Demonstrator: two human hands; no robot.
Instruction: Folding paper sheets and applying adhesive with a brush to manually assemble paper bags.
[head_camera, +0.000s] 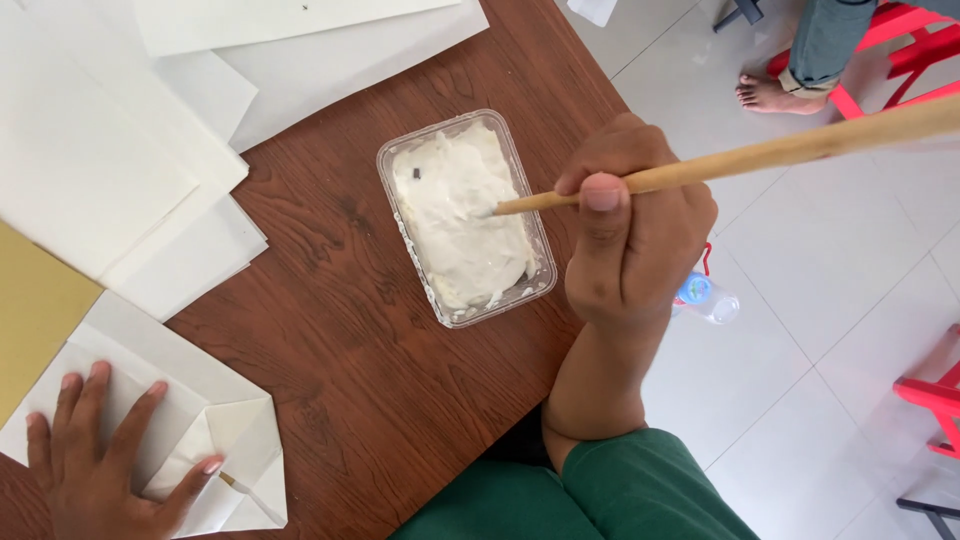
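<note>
Wooden stick (740, 160) lay with its long axis nearly level across the view, rising slightly toward the far right; its tip pointed left and dipped into the paste. Right hand (630, 235) held the stick near its lower end, fingers curled fully round it and thumb pressed on top: grip clamped on the stick.

Clear plastic tray (545, 275), rectangular, sat on the brown wooden bench (350, 340) near its right edge, long side running near to far. It held thick white paste (460, 215), smeared up the walls, with one small dark speck at the far left.

Left hand (95, 460) lay flat, fingers spread apart, pressing on folded white paper (235, 440) at the near left; grip open, holding nothing. More white sheets (110, 160) lay at the far left.
</note>
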